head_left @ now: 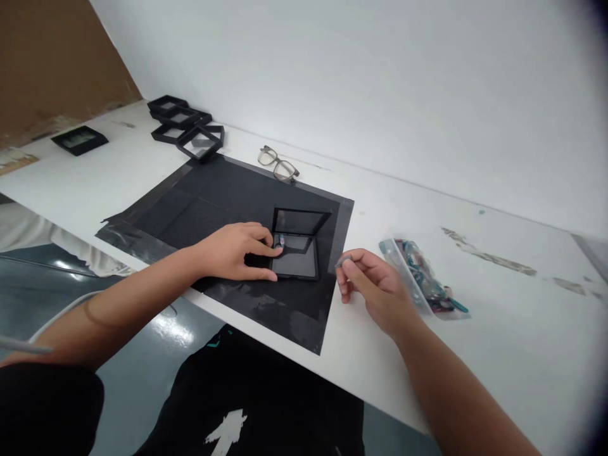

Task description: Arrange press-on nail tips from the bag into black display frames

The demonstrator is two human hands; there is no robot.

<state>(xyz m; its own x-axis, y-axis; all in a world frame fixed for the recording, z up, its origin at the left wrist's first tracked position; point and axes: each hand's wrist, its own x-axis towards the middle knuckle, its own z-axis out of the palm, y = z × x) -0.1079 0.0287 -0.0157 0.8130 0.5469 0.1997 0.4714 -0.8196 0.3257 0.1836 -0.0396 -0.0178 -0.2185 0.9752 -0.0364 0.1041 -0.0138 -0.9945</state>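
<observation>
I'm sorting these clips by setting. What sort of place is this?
Probably a small packing or assembly bench, not a home. A white table carries a taped-down black mat, a stack of identical black frame boxes, and a clear bag of small parts beside the right hand.

Between the open black case [297,244] and the clear plastic bag [422,278] the white table [498,329] is free, only the right hand [375,288] stands there. Behind the case the black mat [209,202] is bare up to the eyeglasses [278,164] and the stacked black frames [185,126].
</observation>
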